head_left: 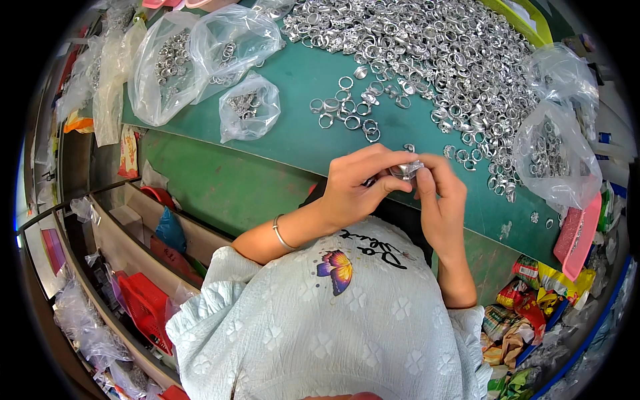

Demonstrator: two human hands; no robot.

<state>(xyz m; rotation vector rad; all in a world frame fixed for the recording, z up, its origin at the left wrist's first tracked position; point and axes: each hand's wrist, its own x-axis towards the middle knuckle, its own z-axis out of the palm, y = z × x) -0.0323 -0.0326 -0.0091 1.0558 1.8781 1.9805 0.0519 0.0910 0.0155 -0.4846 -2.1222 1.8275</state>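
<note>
Both hands meet above the table's front edge. My left hand [353, 183], with a bangle on its wrist, is closed around silver rings [400, 171], which show between thumb and fingers. My right hand [441, 200] pinches at the same spot, its thumb and fingertips on shiny, clear-looking material [415, 169], perhaps thin plastic. Fingers hide much of what is held, so I cannot count the rings. Just beyond the hands lies a loose group of silver rings [350, 107] on the green tabletop [300, 137]. Behind it spreads a large heap of similar rings [427, 47].
Clear plastic bags with rings stand at the left, including a small bag [250, 107]. Another clear bag [547, 153] sits at the right beside a pink basket [579, 237]. A yellow-green basket [523, 20] borders the heap. Lower left, an open drawer [180, 233] holds a blue bag.
</note>
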